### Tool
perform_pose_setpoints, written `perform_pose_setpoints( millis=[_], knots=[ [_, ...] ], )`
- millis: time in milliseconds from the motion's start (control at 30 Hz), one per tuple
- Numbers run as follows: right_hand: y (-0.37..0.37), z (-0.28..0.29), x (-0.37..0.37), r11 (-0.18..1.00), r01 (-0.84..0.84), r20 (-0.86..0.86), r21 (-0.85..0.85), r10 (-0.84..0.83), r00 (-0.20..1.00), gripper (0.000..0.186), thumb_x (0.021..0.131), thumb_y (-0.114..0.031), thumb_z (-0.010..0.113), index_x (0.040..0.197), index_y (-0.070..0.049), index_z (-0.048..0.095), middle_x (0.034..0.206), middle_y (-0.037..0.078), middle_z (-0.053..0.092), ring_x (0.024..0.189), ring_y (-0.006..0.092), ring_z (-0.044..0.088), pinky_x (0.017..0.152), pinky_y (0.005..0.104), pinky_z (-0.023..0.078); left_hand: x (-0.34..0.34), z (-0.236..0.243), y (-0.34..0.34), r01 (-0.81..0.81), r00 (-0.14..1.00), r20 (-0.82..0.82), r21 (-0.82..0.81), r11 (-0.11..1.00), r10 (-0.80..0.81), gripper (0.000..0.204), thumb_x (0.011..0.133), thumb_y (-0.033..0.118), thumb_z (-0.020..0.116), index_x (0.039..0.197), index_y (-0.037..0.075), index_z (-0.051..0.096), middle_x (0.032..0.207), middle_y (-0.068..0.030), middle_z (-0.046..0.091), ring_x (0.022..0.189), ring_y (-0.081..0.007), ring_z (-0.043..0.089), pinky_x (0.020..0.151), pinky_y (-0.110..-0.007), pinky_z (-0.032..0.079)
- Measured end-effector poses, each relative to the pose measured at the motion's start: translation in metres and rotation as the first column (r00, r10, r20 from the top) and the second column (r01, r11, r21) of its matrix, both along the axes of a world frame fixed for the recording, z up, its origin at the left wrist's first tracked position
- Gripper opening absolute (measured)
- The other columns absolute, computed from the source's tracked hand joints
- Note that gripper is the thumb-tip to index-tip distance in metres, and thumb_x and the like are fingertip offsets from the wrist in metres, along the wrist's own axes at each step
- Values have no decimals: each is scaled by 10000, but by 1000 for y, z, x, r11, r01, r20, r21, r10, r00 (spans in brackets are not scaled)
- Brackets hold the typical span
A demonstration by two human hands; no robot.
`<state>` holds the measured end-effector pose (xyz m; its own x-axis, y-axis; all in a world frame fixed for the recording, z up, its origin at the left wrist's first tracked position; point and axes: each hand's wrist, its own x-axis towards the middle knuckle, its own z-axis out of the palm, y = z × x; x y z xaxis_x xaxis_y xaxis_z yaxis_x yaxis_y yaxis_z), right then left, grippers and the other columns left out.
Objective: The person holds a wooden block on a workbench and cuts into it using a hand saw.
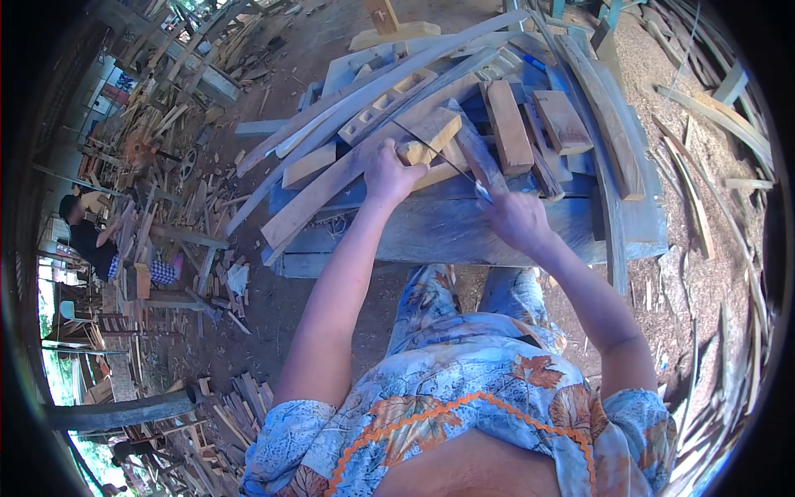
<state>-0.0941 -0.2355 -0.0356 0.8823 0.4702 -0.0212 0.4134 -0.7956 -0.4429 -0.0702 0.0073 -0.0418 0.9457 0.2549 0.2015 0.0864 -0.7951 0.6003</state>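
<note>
My left hand [392, 171] is closed on the near end of a short, pale wooden block [437, 135], holding it down over a longer curved plank [331, 189] on the workbench. My right hand [519, 219] is wrapped round the light handle of a long, thin, dark file [451, 162]. The blade runs up and left from that hand and crosses the block close to my left fingers. Beside the block, a greyish wooden strip [478, 153] slants toward my right hand. My fingers hide part of the block's near end.
The worn blue-grey workbench [530, 234] carries several wooden pieces, including a thick block [507, 124], a shorter block [561, 120] and a slotted wooden piece [385, 103]. Long strips overhang its edges. Scrap wood covers the ground at left, where another person [91, 240] sits. Shavings and strips lie at right.
</note>
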Motion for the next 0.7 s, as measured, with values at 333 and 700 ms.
perform_pose_setpoints(
  millis=[333,700],
  knots=[
    [32,1,15,997,-10,42,79,7,999,256,891,-315,515,919,-78,611,741,161,650,737,340,643,677,455,496,-2,5,-5,-26,999,-36,28,999,27,553,581,283,787,950,-44,536,898,-193,642,876,-309,629,778,-366,474],
    [36,0,33,999,-16,-6,27,16,1000,277,893,-323,510,948,-77,625,766,177,652,742,342,645,691,451,497,0,4,-5,1,1000,-14,-5,1000,-1,539,580,255,793,947,-42,534,883,-188,640,851,-298,631,759,-358,475]
  ],
)
